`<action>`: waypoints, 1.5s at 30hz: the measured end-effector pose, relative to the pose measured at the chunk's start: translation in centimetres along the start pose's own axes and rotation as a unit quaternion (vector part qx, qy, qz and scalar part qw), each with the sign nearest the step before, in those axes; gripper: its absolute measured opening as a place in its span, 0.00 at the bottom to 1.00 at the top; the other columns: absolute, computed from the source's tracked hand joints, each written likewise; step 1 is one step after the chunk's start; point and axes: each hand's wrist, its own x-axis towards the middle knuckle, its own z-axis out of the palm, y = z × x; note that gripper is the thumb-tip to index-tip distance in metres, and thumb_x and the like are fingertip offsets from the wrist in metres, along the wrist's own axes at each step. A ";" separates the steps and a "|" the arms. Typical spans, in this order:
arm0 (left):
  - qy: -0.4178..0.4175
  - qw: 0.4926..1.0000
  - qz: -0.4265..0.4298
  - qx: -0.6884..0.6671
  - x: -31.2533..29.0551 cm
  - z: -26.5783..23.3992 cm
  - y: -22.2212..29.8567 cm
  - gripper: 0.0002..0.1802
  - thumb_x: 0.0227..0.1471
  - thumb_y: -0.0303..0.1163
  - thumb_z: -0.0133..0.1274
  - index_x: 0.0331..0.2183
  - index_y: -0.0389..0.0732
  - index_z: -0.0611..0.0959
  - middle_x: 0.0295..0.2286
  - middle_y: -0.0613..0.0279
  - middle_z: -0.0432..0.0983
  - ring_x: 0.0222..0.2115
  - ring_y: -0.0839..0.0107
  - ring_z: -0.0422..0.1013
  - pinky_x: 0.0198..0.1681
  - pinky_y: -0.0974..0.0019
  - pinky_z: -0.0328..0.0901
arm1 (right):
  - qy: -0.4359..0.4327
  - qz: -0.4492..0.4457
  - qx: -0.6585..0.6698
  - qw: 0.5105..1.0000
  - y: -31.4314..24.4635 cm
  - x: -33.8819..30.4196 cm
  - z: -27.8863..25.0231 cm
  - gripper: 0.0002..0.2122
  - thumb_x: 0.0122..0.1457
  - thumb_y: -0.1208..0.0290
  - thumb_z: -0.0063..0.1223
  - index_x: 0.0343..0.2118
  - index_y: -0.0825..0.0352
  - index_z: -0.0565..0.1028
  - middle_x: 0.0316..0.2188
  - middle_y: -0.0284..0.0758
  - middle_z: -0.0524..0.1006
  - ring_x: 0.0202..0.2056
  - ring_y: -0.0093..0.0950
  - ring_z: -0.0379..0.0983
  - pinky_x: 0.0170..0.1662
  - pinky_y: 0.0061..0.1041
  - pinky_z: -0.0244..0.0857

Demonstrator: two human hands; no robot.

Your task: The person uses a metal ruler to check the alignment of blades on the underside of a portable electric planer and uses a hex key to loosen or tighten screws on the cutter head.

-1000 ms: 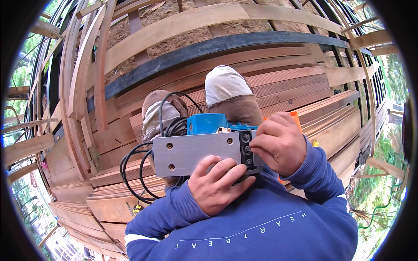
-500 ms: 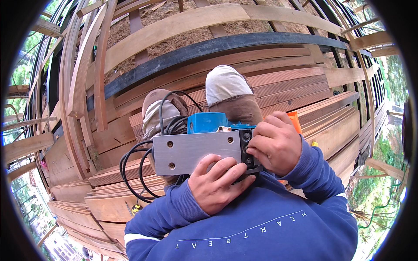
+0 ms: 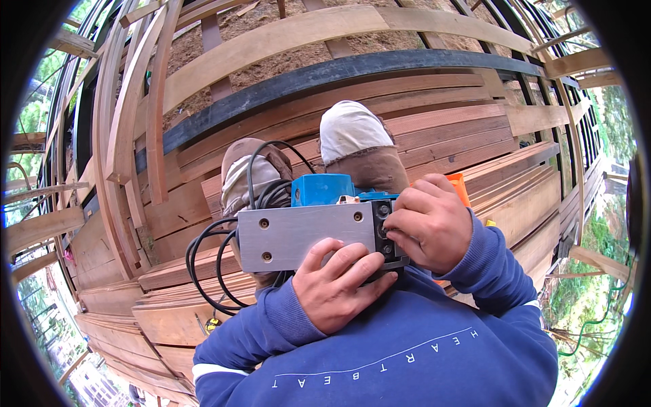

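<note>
Planer (image 3: 305,234), sole up: your left hand (image 3: 339,285) grips its 6 o'clock edge, your right hand (image 3: 427,224) clamps its 3 o'clock end, hiding the blade.

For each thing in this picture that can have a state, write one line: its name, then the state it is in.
Electric planer: turned over, flat metal base facing the camera, held up in both hands.
Black cord: looped, hanging at the planer's left end.
Left hand: gripping the planer's near edge from below.
Right hand: fingers on the black cutter end.
Wooden planks: stacked flat, underfoot.

Planer (image 3: 305,234) between hands, above stacked planks (image 3: 502,176)
</note>
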 end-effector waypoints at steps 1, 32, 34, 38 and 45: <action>0.000 1.000 0.001 -0.001 0.0 0.0 0.0 0.24 0.45 0.36 0.56 0.47 0.61 0.87 0.43 0.72 0.74 0.45 0.72 0.71 0.53 0.57 0.62 | 0.000 -0.007 0.000 1.000 0.1 0.0 0.1 0.06 0.47 0.69 0.67 0.25 0.60 0.79 0.27 0.29 0.73 0.34 0.30 0.73 0.46 0.35 0.63; 0.011 1.000 0.000 -0.001 0.0 0.3 0.1 0.24 0.44 0.35 0.57 0.46 0.61 0.88 0.42 0.73 0.74 0.44 0.73 0.71 0.51 0.58 0.63 | -0.004 0.009 0.020 1.000 0.1 0.0 -0.3 0.06 0.47 0.72 0.68 0.26 0.62 0.79 0.27 0.32 0.75 0.33 0.32 0.74 0.44 0.34 0.64; 0.009 1.000 0.001 -0.002 0.1 0.2 0.1 0.24 0.44 0.35 0.57 0.46 0.61 0.88 0.42 0.73 0.74 0.44 0.73 0.71 0.51 0.58 0.63 | -0.007 0.001 0.027 1.000 0.2 0.0 0.1 0.06 0.46 0.73 0.68 0.25 0.62 0.79 0.27 0.32 0.75 0.33 0.32 0.74 0.44 0.34 0.64; 0.015 1.000 0.002 -0.001 0.0 0.4 0.1 0.24 0.44 0.35 0.56 0.46 0.61 0.88 0.42 0.73 0.75 0.44 0.73 0.71 0.51 0.58 0.63 | -0.001 0.008 0.023 1.000 -0.1 0.0 0.3 0.06 0.46 0.73 0.68 0.25 0.62 0.79 0.27 0.32 0.75 0.33 0.33 0.74 0.43 0.34 0.64; 0.012 1.000 0.003 -0.001 -0.1 0.3 0.0 0.23 0.44 0.35 0.56 0.46 0.60 0.88 0.42 0.73 0.75 0.44 0.73 0.71 0.52 0.58 0.62 | -0.007 0.020 0.023 1.000 -0.3 0.0 0.1 0.05 0.47 0.74 0.67 0.26 0.63 0.79 0.27 0.32 0.75 0.32 0.34 0.73 0.42 0.34 0.63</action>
